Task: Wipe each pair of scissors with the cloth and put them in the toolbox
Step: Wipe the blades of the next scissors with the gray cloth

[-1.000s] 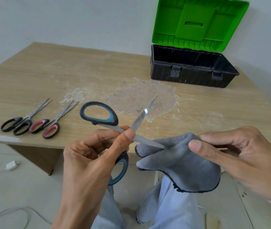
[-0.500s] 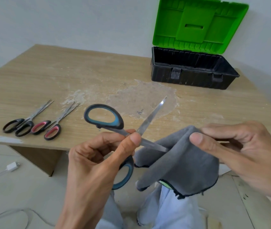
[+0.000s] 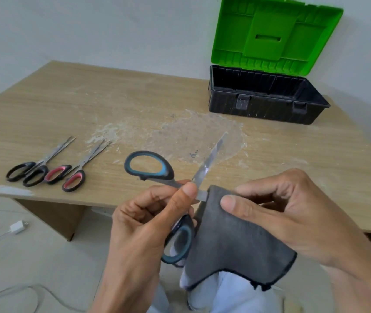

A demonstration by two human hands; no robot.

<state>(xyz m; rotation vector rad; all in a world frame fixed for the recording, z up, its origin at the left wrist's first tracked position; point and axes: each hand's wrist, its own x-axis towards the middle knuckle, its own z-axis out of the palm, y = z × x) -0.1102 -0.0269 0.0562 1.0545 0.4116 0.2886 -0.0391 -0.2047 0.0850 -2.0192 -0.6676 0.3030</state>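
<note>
Over the near edge of the table (image 3: 78,102), we hold the blue-handled scissors (image 3: 208,164) spread wide open. Our left hand (image 3: 144,224) grips them at the pivot, with the thumb pressed on the near side and the curled fingers behind. One handle ring sticks up and to the left above that hand. The other ring hangs below it, partly tucked behind the cloth (image 3: 232,240). One blade rises free, pointing up and away to the right, and light glints along it. The other blade runs to the right and goes straight into the cloth, so we see only a short stub of it beside the left thumb.

Our right hand (image 3: 293,218) pinches the grey cloth around that hidden blade, thumb on the near face and bent fingers on the far side. The rest of the cloth hangs down over our lap.

Two more pairs lie on the left part of the table, near its front edge: the black-handled scissors (image 3: 34,169) furthest left and the red-handled scissors (image 3: 81,173) just beside them, handles touching or nearly so. Both are closed, with their tips pointing away to the right.

At the far right of the table stands the toolbox (image 3: 266,109), a black tub with its green lid (image 3: 270,35) raised upright against the wall. We see nothing inside it. Pale, scuffed patches mark the middle of the table. A white plug (image 3: 18,227) and its cable lie on the floor to our left.
</note>
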